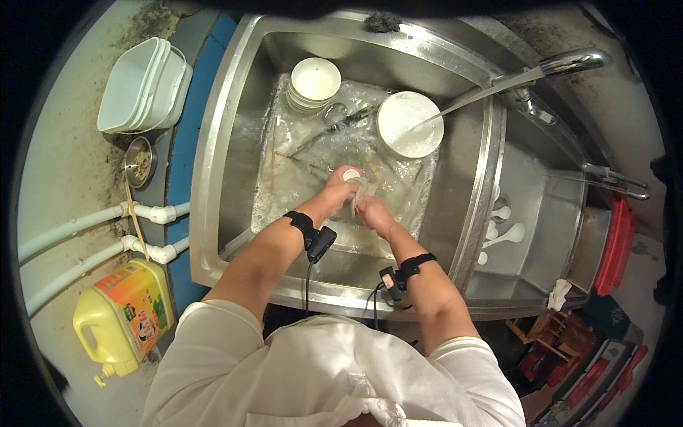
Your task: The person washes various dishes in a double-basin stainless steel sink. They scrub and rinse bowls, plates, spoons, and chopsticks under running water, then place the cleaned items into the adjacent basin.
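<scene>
My left hand [337, 191] grips a small round white piece of tableware [351, 174], perhaps a spoon or a little cup. Against it my right hand [374, 213] presses a pale wet cloth [366, 187], which hides part of the piece. Both hands are over cloudy, sudsy water [299, 197] in the large stainless steel sink basin [240, 133]. Beyond them stand a stack of white bowls [316, 80] and a round white dish [410, 125]. Water from the faucet [573, 61] runs into that dish. Chopsticks [304, 143] and a clear glass-like item [335, 113] lie in the water.
White spoons [512, 235] lie in the smaller right basin [539, 213], beside a second faucet [613, 179]. To the left are white plastic buckets [133, 85], a metal bowl of scraps [141, 163], white pipes [80, 230] and a yellow detergent jug [125, 320]. A black scrubber [382, 23] rests on the back rim.
</scene>
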Demonstrator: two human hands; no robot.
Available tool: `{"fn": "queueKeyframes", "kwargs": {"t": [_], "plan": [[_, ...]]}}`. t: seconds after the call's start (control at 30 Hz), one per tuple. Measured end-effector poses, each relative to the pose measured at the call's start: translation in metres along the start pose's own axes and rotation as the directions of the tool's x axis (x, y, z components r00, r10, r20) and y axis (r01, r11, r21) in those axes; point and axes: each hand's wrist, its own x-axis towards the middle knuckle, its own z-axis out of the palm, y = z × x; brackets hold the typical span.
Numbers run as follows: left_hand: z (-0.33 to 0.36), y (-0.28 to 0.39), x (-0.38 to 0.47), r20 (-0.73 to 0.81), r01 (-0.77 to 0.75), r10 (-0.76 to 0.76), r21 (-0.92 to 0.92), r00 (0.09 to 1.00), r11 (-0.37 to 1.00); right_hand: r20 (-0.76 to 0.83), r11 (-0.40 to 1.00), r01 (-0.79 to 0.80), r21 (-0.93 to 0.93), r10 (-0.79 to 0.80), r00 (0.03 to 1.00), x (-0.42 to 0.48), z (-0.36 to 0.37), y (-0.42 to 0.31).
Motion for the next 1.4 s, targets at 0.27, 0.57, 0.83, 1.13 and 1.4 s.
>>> {"fn": "queueKeyframes", "kwargs": {"t": [0.27, 0.57, 0.83, 1.13, 1.4], "plan": [[-0.025, 0.004, 0.005, 0.481, -0.485, 0.073, 0.874, 0.874, 0.045, 0.001, 0.439, 0.008, -0.899, -0.016, 1.000, 0.002, -0.019, -0.027], [0.014, 0.022, -0.017, 0.124, 0.151, -0.119, -0.293, 0.985, 0.944, -0.143, 0.981, 0.076, -0.177, -0.102, 0.985, -0.017, 0.001, -0.039], [0.030, 0.054, 0.002, 0.283, -0.312, 0.160, 0.655, 0.946, 0.688, -0.543, 0.864, 0.496, -0.080, -0.456, 0.706, -0.019, -0.028, -0.052], [0.040, 0.062, -0.023, 0.539, -0.477, 0.124, 0.586, 0.833, 0.655, -0.598, 0.748, 0.423, -0.511, -0.663, 0.451, -0.045, -0.069, -0.073], [0.023, 0.085, -0.040, 0.660, -0.692, -0.387, 0.718, 0.643, 0.073, -0.819, 0.759, 0.608, -0.232, -0.490, 0.299, -0.156, -0.157, -0.067]]}}
